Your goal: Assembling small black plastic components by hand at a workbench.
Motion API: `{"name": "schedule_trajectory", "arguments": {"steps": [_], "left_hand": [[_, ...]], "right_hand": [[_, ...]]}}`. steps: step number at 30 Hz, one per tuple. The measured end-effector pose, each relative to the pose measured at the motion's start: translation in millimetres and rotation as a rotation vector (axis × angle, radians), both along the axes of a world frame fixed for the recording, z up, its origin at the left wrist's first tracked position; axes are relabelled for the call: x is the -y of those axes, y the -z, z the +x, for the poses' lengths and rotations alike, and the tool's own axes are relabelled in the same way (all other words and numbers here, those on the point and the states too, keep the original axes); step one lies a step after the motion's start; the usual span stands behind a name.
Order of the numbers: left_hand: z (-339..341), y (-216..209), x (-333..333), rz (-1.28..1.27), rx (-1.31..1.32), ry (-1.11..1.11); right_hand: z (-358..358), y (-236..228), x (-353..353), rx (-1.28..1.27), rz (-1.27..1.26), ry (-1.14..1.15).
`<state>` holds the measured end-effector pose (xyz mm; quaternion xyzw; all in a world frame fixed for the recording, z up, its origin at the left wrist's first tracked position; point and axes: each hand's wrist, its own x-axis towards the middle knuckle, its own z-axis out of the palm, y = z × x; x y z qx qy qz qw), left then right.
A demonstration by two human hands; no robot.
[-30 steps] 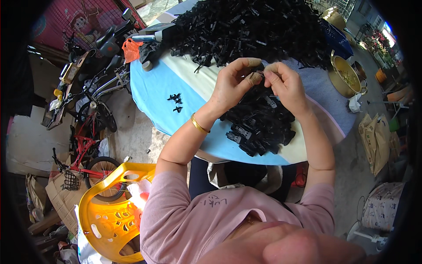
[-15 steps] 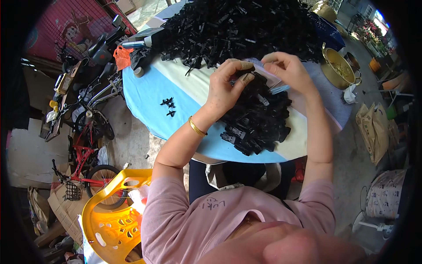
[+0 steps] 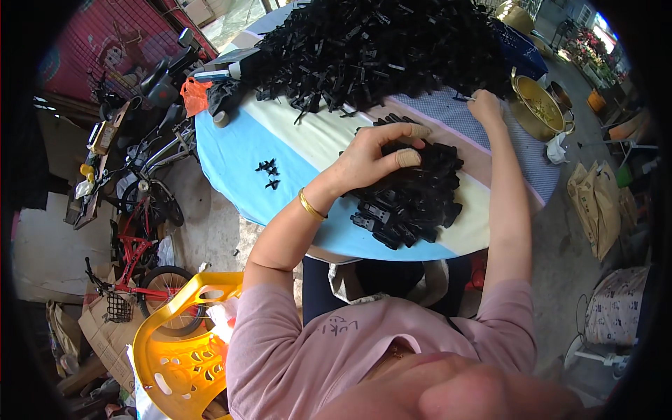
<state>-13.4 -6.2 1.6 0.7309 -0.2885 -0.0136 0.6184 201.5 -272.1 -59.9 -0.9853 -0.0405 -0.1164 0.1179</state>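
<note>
Over the near heap of black plastic clips [image 3: 409, 203], my left hand [image 3: 371, 157] is open, its thumb and forefinger apart and both wrapped in beige tape. A gold bangle sits on that wrist. Farther out to the right, my right hand [image 3: 486, 110] has its fingers closed on a small black plastic piece that pokes out to the left, beside the edge of the big far pile of black plastic pieces [image 3: 378, 56]. Its fingertips are partly hidden. Several small black pieces [image 3: 269, 168] lie apart on the blue stripe of the tablecloth [image 3: 238, 178].
At the table's right edge stands a brass-coloured pot [image 3: 535, 112], near a blue box [image 3: 521, 52]. An orange bag [image 3: 194, 94] and a small round container [image 3: 220, 117] lie at the left edge. A yellow plastic chair [image 3: 178, 357] and a red bicycle [image 3: 133, 259] stand left.
My right hand has moved away from the left, out to the right beside the far pile. My left hand has lowered over the near heap, and its thumb and forefinger have spread.
</note>
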Motion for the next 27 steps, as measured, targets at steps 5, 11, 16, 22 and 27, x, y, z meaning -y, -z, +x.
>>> {"name": "schedule_trajectory", "arguments": {"steps": [5,11,16,22,27], "left_hand": [[17,15,-5,-0.273,-0.046,-0.230],[21,10,-13,-0.502,-0.234,-0.268],[17,4,-13,-0.673,-0.226,0.022],[13,6,-4,-0.494,0.044,-0.117],[11,7,-4,-0.534,0.001,-0.201]], "right_hand": [[-38,-35,-19,-0.041,-0.060,-0.086],[-126,-76,-91,-0.020,0.734,-0.595],[-169,-76,-116,0.156,0.692,-0.835],[-171,-76,-117,0.287,0.645,-0.850],[-176,-84,-117,0.248,0.542,-0.884]]}}
